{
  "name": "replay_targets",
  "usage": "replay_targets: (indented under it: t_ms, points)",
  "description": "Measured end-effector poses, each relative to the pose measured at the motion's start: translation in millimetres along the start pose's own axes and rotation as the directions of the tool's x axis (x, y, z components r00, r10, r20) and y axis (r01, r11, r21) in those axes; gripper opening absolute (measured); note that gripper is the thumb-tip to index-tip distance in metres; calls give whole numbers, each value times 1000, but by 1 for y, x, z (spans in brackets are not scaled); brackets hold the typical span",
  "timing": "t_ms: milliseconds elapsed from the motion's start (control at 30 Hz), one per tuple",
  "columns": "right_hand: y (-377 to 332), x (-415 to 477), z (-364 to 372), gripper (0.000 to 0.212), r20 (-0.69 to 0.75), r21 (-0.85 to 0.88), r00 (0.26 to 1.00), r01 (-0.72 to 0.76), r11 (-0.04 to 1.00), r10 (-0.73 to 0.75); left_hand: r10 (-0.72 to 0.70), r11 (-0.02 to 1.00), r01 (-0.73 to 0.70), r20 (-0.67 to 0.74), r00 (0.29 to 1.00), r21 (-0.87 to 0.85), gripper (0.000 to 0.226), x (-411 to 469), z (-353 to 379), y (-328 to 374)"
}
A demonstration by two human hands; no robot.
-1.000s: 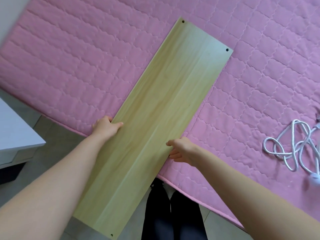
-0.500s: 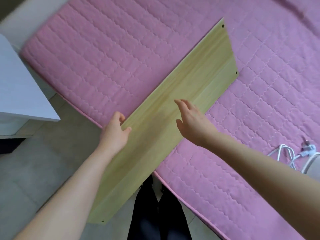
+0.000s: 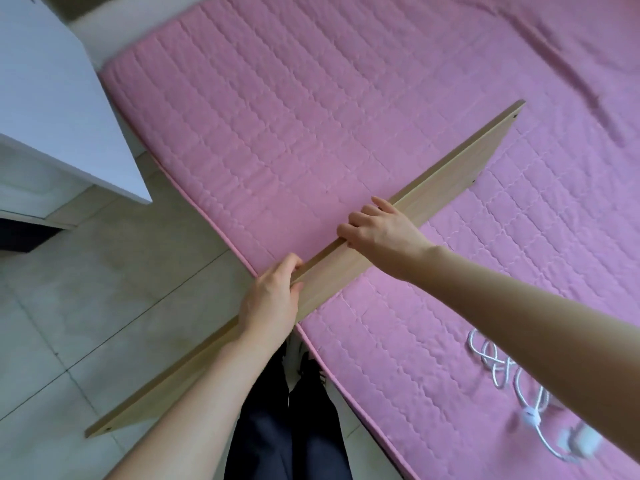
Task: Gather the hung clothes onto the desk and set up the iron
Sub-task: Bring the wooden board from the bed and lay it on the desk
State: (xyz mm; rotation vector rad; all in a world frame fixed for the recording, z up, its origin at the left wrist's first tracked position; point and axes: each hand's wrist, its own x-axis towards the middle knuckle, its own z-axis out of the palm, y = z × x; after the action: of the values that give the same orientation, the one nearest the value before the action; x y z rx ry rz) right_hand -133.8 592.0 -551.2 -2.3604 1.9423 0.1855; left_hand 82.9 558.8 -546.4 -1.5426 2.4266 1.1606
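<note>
Left hand (image 3: pixel 270 299) and right hand (image 3: pixel 381 233) clasp a long pale wooden board (image 3: pixel 460 174); clothes and iron not yet near them.

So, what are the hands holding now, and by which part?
Both hold the wooden board by its upper long edge: the left hand near the side of the mattress, the right hand further along. The board stands tilted on edge.
</note>
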Motion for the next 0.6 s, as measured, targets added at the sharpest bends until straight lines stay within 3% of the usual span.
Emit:
replay_targets:
  t_ms: [300, 600]
  points:
    - [-16, -40, -38, 26, 19, 47, 999, 36, 998, -37, 56, 998, -54, -53, 997, 22, 17, -55, -16, 13]
    - [-86, -47, -120, 19, -35, 157, 995, 94, 983, -89, 84, 994, -65, -223, 971, 92, 16, -132, -104, 1]
